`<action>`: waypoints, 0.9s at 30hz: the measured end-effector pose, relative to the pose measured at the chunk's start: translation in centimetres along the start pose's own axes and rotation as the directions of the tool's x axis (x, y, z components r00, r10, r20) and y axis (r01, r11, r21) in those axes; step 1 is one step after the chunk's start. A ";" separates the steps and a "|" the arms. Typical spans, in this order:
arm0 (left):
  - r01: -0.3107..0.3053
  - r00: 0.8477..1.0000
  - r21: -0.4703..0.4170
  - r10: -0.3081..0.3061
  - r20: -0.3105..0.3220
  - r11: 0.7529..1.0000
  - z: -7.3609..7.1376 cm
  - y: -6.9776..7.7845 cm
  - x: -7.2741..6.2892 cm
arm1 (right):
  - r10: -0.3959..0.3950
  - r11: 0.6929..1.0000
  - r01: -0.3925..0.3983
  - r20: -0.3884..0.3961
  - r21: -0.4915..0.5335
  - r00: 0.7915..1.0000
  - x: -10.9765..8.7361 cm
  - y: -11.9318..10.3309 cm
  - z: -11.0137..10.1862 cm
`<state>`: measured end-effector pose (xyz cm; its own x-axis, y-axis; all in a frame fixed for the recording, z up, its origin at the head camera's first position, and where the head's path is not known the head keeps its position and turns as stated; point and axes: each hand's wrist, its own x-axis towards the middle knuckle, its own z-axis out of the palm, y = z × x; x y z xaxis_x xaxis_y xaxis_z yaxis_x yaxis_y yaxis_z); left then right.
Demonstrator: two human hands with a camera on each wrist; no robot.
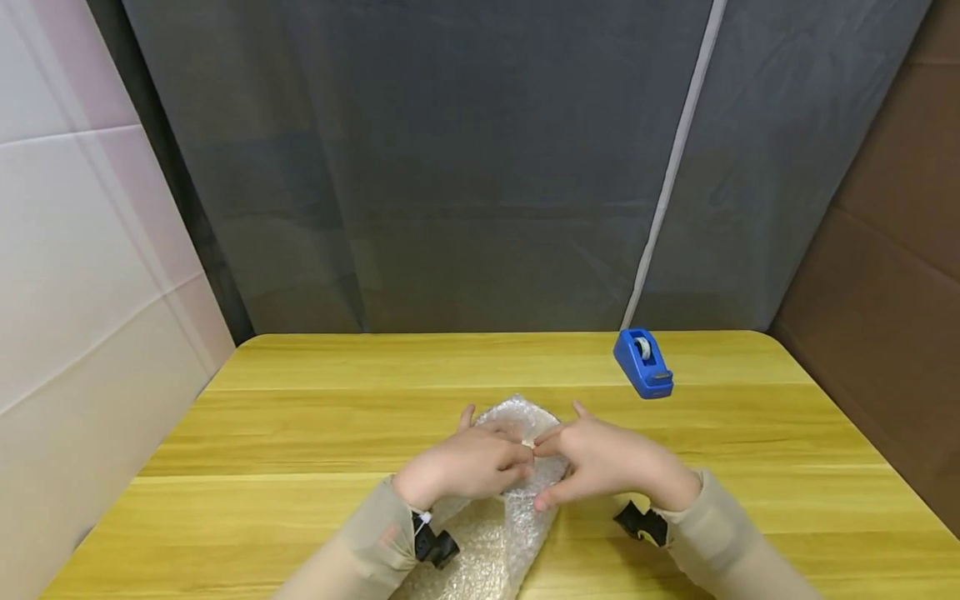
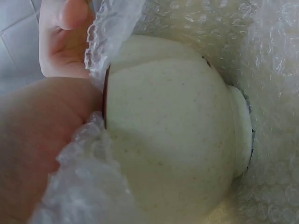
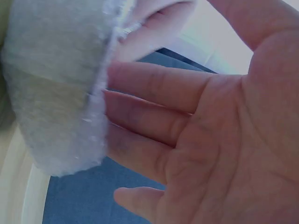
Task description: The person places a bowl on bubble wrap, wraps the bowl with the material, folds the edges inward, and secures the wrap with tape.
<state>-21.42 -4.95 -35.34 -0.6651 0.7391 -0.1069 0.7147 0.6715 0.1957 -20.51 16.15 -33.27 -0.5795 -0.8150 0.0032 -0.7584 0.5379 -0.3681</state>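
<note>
A pale speckled bowl (image 2: 173, 112) with a thin brown rim sits in bubble wrap (image 1: 525, 517) near the table's front middle. The wrap folds over part of its rim. My left hand (image 1: 476, 460) lies over the bowl's mouth and presses the wrap; its fingertips are partly hidden by the folds. From the other side, my right hand (image 1: 611, 462) touches the wrap with long, nearly straight fingers (image 3: 145, 112), its thumb spread lower against the edge. The two hands' fingertips meet over the bowl in the head view.
A blue tape dispenser (image 1: 643, 364) with a roll of clear tape stands at the back right of the wooden table (image 1: 300, 417). A dark grey curtain (image 1: 480, 167) hangs behind, with a white panel on the left and a brown one on the right.
</note>
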 end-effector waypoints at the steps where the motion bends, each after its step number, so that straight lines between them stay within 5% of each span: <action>1: 0.004 1.000 -0.008 -0.004 0.003 1.000 0.0 0.0 0.0 | -0.008 1.000 0.007 0.005 0.010 1.000 0.0 0.0 -0.1; 9: 0.046 0.998 -0.024 -0.045 0.034 0.999 -0.2 -0.2 -0.1 | 0.018 1.000 -0.018 0.083 -0.006 0.996 0.1 -0.7 0.2; 19: 0.089 0.996 -0.150 -0.087 0.018 0.985 -0.3 -0.6 -0.3 | 0.063 0.993 -0.055 0.076 -0.105 0.995 0.4 -1.2 0.9; 27: 0.094 0.995 -0.151 -0.092 0.024 0.984 -0.2 -0.6 -0.2 | 0.073 0.994 -0.069 0.054 -0.083 0.996 0.5 -1.3 1.3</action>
<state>-21.73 -5.50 -35.24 -0.7224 0.6755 -0.1477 0.6078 0.7222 0.3302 -19.43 14.74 -34.03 -0.6165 -0.7839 -0.0744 -0.7388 0.6085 -0.2895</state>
